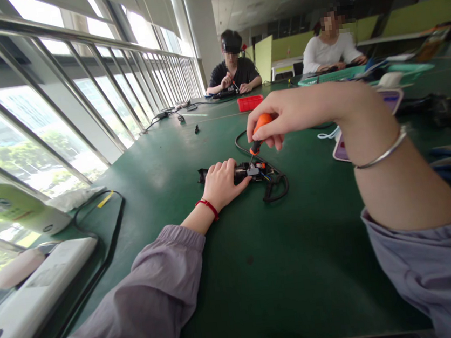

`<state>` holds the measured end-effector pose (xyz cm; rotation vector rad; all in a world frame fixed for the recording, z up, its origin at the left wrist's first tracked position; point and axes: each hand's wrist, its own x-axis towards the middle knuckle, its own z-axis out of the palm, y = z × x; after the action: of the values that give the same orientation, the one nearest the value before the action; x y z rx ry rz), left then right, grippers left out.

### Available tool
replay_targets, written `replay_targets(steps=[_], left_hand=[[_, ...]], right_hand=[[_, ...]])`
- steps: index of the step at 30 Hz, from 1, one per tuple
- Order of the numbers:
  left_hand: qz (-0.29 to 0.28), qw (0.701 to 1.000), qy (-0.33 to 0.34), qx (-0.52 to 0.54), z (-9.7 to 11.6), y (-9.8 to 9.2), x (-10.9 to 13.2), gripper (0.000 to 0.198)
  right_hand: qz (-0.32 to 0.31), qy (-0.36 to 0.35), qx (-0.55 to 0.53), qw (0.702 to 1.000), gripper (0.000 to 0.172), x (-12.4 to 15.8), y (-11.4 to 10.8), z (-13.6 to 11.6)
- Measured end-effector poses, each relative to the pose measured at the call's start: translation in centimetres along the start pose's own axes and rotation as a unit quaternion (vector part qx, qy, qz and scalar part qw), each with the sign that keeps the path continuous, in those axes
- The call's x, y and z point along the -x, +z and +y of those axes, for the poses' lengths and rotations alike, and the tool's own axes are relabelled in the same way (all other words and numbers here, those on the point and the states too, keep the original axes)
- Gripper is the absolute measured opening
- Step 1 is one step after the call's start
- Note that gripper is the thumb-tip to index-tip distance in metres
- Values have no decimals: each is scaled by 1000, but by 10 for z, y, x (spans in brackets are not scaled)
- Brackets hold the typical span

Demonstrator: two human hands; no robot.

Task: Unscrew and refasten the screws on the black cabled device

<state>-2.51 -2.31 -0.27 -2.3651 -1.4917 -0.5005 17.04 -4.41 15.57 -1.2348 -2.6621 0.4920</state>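
Note:
In front of me on the green table (286,270) lies a black corded power tool (257,171), its inside exposed, with a grey block and coloured wires showing. My left hand (222,181) is wrapped over its body, thumb along the near side, hiding part of it. My right hand (272,117) grips the orange and black handle of a screwdriver (263,124) from above. The screwdriver tilts slightly, its thin shaft pointing down at the exposed section; the tip's exact contact is too small to make out. A black cord (286,186) curls beside the tool.
A red tray (250,102) stands beyond my hands. Small black parts (196,129) lie farther left. Along the left edge are a green bottle (18,206), a white case (40,298) and cables. Two co-workers sit across, near a green basket (333,76).

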Motion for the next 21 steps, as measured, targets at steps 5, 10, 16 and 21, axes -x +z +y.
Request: replay_targets(steps=[5,10,16,21], left_hand=[[-4,1000,0,-5,-1,0,0,41],[-2,1000,3,-6,-1,0,1,40],[-3,1000,2,-7,-1,0,1,41],[-5,1000,2,-6,-1,0,0,41]], right_hand=[[-2,11,1,1000,25,1,-1,2],[9,13,0,1000,23,4,-5,2],[4,3,1,1000,28,3,-4,4],[-6,-4,-5,1000,28,1,-3,7]])
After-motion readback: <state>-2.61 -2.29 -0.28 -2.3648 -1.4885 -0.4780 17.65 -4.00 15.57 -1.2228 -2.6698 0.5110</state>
